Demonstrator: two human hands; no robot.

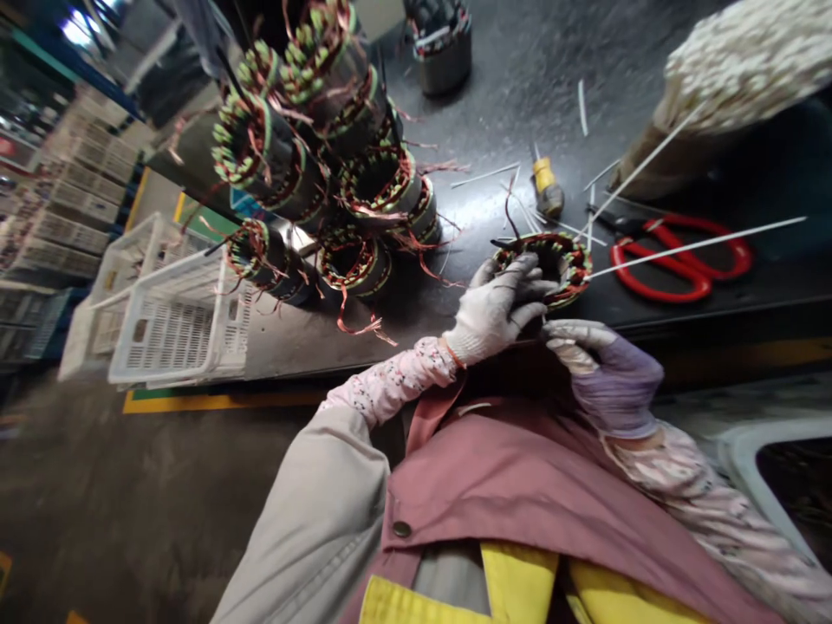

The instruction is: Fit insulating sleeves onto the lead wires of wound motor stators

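A ring-shaped stator with red and green windings (575, 269) lies at the front edge of the dark table. My left hand (497, 303), in a white glove, rests on its near left side, fingers over the rim. Close to the near rim, my right hand (604, 368), in a purple and white glove, has its thumb and forefinger pinched together on the end of a thin white cord. Two long white strands (702, 249) stick out from the stator's right side. What lies under my left fingers is hidden.
Red-handled scissors (692, 290) lie to the right, a yellow screwdriver (547, 186) behind the stator. A big bundle of white cords (747, 69) stands at back right. Several wound stators (390, 186) are stacked at left, beside white plastic baskets (172, 325). A tub (754, 446) is at lower right.
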